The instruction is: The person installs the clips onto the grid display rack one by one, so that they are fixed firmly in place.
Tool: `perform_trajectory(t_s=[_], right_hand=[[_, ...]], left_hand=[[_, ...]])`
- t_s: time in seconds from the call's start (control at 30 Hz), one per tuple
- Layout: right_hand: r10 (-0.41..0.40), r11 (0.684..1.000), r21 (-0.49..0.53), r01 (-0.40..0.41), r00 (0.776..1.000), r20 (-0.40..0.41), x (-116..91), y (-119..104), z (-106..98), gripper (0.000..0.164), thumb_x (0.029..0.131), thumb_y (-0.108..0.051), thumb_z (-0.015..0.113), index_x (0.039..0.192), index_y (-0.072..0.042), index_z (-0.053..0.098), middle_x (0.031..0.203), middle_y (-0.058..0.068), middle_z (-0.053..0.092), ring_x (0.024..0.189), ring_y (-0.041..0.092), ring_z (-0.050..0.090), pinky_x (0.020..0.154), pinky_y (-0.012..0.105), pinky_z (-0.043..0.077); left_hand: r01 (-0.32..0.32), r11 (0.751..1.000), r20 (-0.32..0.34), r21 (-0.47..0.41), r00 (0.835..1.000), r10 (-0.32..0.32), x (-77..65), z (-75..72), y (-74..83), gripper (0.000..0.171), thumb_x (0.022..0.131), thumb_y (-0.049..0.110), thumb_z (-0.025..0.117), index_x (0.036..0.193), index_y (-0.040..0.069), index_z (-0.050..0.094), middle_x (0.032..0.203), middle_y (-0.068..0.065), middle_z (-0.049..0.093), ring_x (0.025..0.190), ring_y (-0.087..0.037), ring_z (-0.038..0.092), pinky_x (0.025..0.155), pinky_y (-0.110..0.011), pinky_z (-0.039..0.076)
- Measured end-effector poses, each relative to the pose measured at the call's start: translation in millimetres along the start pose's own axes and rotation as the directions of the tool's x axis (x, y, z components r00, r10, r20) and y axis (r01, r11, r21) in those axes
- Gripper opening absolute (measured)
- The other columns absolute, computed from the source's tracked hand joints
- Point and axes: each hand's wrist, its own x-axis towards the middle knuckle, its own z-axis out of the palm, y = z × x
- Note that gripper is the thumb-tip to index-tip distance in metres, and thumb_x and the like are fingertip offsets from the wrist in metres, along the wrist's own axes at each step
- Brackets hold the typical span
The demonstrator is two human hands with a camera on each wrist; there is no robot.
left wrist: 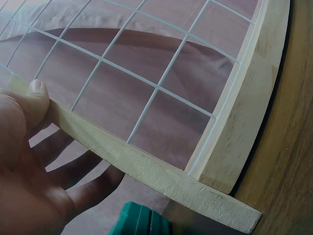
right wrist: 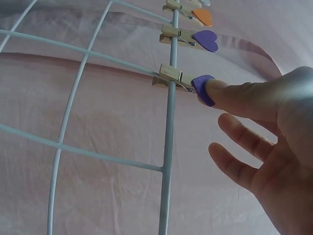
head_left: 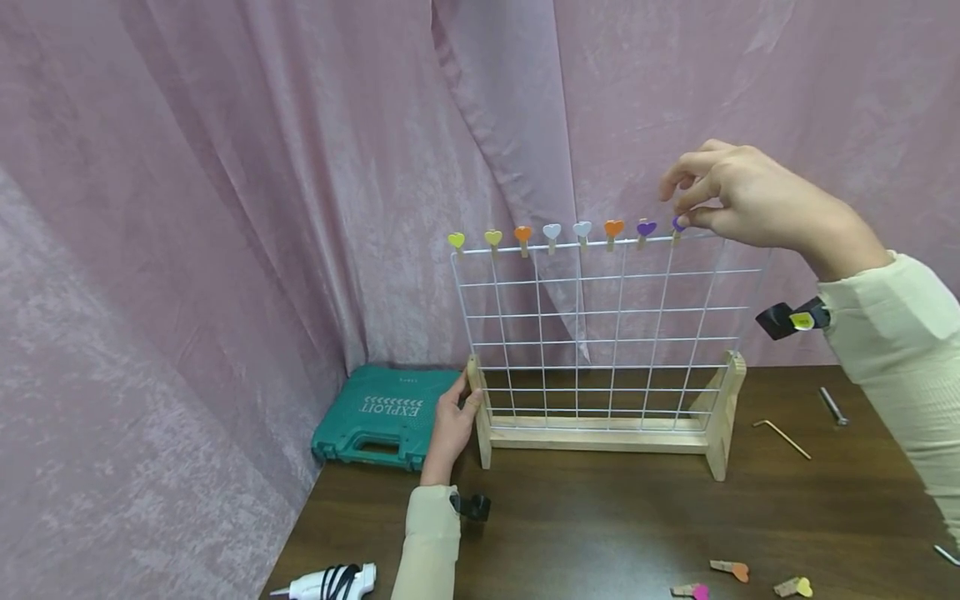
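A white wire grid [head_left: 596, 325] stands upright in a wooden stand [head_left: 600, 440]. Along its top wire sits a row of small wooden clothespins with heart tips: yellow, orange [head_left: 522, 236], white [head_left: 552, 232] and purple [head_left: 647, 229]. At the right end of that row, my right hand [head_left: 757, 196] pinches the heart end of a purple heart clothespin [right wrist: 203, 89], whose wooden jaws straddle the top wire. My left hand [head_left: 453, 425] grips the stand's left side post [left wrist: 132, 161], thumb on one face and fingers behind it.
Left of the stand lies a green tool case [head_left: 386, 417]. A white corded tool [head_left: 330, 582] is at the front left. Orange [head_left: 731, 570], pink [head_left: 690, 592] and yellow [head_left: 793, 587] heart clothespins lie at the front. A hex key [head_left: 782, 439] and a bolt [head_left: 833, 406] lie to the right.
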Motion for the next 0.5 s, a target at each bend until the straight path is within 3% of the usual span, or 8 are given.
perform_trajectory(t_s=[0.33, 0.43, 0.5], right_hand=[[0.158, 0.986, 0.043, -0.163, 0.981, 0.109, -0.6, -7.2, -2.8, 0.006, 0.082, 0.0, 0.066, 0.086, -0.002, 0.07, 0.104, 0.006, 0.055, 0.097, 0.028, 0.047, 0.078, 0.043, 0.035], [0.182, 0.981, 0.042, -0.187, 0.978, 0.097, -4.7, -7.4, -2.3, 0.009, 0.084, -0.003, 0.063, 0.092, -0.003, 0.068, 0.106, 0.008, 0.055, 0.099, 0.032, 0.048, 0.081, 0.048, 0.035], [0.186, 0.981, 0.048, -0.189, 0.981, 0.059, -9.1, -7.3, -1.9, 0.012, 0.084, -0.004, 0.063, 0.096, -0.003, 0.067, 0.107, 0.01, 0.055, 0.1, 0.034, 0.049, 0.081, 0.05, 0.035]], left_hand=[[0.008, 1.0, -0.001, 0.0, 1.0, -0.008, -0.1, -1.3, 6.0, 0.052, 0.094, 0.025, 0.054, 0.14, 0.008, 0.04, 0.129, -0.014, 0.054, 0.114, -0.027, 0.052, 0.091, -0.043, 0.044], [-0.002, 1.0, 0.01, 0.002, 1.0, 0.002, -3.3, -4.6, 21.0, 0.05, 0.094, 0.017, 0.053, 0.14, 0.003, 0.038, 0.129, -0.018, 0.052, 0.115, -0.031, 0.051, 0.09, -0.045, 0.044], [0.001, 1.0, 0.011, 0.001, 1.0, -0.001, -3.2, -5.5, 21.3, 0.049, 0.095, 0.015, 0.053, 0.14, 0.002, 0.038, 0.129, -0.018, 0.052, 0.115, -0.031, 0.05, 0.09, -0.045, 0.044]])
